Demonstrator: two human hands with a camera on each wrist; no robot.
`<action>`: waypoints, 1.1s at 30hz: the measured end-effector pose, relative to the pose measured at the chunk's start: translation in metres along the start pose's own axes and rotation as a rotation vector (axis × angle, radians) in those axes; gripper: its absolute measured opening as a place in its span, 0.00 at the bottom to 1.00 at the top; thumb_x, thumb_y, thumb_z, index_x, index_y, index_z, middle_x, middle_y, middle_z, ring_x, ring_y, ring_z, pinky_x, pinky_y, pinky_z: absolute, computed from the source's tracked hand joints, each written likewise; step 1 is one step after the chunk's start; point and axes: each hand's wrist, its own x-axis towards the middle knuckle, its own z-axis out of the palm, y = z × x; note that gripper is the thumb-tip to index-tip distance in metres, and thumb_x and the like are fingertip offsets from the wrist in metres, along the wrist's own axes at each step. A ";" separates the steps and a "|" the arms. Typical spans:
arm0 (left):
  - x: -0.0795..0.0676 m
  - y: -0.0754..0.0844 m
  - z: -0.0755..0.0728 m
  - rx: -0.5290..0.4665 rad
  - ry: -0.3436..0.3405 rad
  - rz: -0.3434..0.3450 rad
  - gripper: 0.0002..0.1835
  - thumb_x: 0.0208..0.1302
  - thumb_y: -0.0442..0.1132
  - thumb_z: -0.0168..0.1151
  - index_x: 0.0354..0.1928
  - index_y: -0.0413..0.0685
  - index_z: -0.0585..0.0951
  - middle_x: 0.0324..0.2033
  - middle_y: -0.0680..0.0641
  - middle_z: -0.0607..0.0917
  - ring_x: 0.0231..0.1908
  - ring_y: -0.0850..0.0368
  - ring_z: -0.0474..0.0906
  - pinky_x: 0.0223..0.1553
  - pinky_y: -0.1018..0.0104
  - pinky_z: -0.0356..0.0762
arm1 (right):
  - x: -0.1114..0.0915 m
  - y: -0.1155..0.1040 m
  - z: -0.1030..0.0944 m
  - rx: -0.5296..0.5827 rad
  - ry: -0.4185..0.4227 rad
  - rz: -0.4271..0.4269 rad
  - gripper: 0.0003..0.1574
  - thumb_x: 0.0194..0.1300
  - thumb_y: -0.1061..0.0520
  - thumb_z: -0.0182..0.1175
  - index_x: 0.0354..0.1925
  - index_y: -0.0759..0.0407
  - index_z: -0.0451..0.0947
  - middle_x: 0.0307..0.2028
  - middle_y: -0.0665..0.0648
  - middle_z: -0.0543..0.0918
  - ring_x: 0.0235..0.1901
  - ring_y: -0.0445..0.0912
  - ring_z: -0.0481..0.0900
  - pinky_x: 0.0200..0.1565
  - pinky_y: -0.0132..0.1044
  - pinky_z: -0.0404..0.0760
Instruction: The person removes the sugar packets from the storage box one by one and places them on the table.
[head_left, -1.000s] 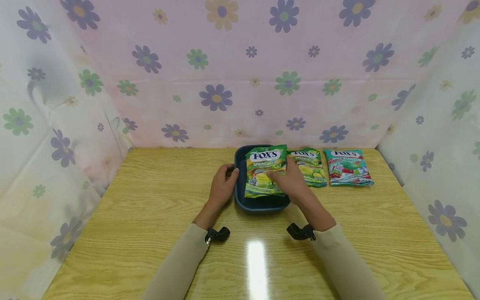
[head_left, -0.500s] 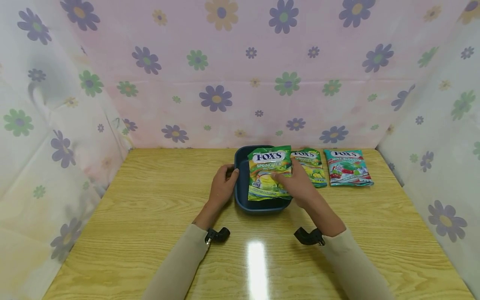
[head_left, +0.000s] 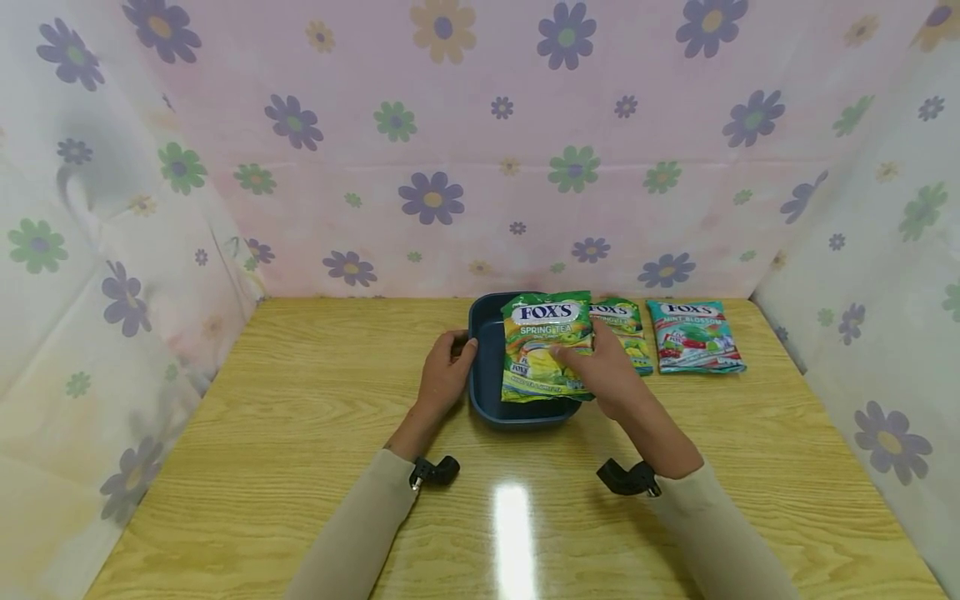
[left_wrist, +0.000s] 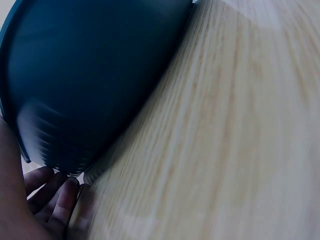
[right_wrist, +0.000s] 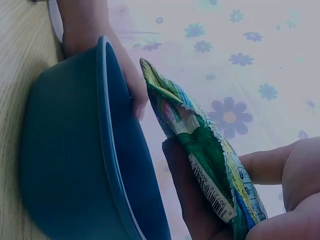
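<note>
In the head view, my right hand (head_left: 611, 375) pinches a green and yellow Fox's Spring Tea candy bag (head_left: 536, 354), thumb on its front. The bag is held over a dark blue plastic tub (head_left: 517, 423) and hides much of its inside. The right wrist view shows the bag (right_wrist: 205, 150) edge-on, fingers behind it, apart from the tub's rim (right_wrist: 107, 115). My left hand (head_left: 446, 371) grips the tub's left side, its thumb hooked over the rim. In the left wrist view, its curled fingers (left_wrist: 65, 200) touch the tub's outer wall (left_wrist: 100, 65).
Another Spring Tea bag (head_left: 636, 346) lies on the wooden table (head_left: 337, 358) right of the tub, partly behind my right hand. Farther right lies a teal Fox's Mint Blossom bag (head_left: 697, 337). A flowered cloth (head_left: 480, 233) stands behind the table, with more cloth at both sides.
My right hand and the candy bag in it have shifted a little to the right over the tub. My left hand and the tub have stayed in place.
</note>
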 end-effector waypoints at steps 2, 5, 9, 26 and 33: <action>0.000 0.000 0.000 -0.001 -0.002 -0.003 0.24 0.81 0.49 0.56 0.67 0.41 0.78 0.60 0.40 0.82 0.57 0.45 0.82 0.61 0.48 0.80 | -0.001 0.000 -0.001 0.002 0.004 -0.004 0.44 0.81 0.56 0.60 0.83 0.59 0.49 0.73 0.65 0.68 0.68 0.60 0.73 0.65 0.53 0.78; 0.000 0.000 0.000 0.000 -0.006 -0.007 0.24 0.81 0.50 0.56 0.68 0.41 0.78 0.61 0.40 0.82 0.57 0.45 0.82 0.61 0.48 0.80 | -0.003 0.001 -0.001 0.004 0.006 0.012 0.50 0.81 0.55 0.60 0.85 0.60 0.42 0.79 0.66 0.58 0.76 0.63 0.62 0.71 0.59 0.71; 0.001 0.000 0.000 0.007 -0.009 -0.001 0.25 0.81 0.50 0.56 0.68 0.41 0.78 0.61 0.40 0.82 0.58 0.46 0.82 0.61 0.48 0.80 | -0.007 0.001 -0.004 -0.014 0.009 0.048 0.59 0.80 0.53 0.61 0.86 0.59 0.30 0.85 0.65 0.39 0.83 0.64 0.40 0.77 0.65 0.57; 0.003 -0.001 -0.001 0.009 0.002 0.006 0.24 0.81 0.49 0.56 0.66 0.40 0.79 0.60 0.40 0.82 0.58 0.46 0.83 0.62 0.49 0.80 | -0.023 0.006 -0.023 -0.097 0.024 0.107 0.63 0.80 0.48 0.61 0.86 0.56 0.24 0.85 0.64 0.29 0.83 0.68 0.31 0.77 0.69 0.52; 0.001 0.000 0.000 0.005 0.003 0.009 0.23 0.81 0.48 0.56 0.66 0.39 0.79 0.60 0.39 0.82 0.58 0.46 0.83 0.61 0.49 0.81 | -0.028 0.014 -0.032 -0.006 -0.002 0.053 0.57 0.81 0.51 0.59 0.87 0.54 0.30 0.81 0.70 0.54 0.74 0.66 0.64 0.66 0.52 0.79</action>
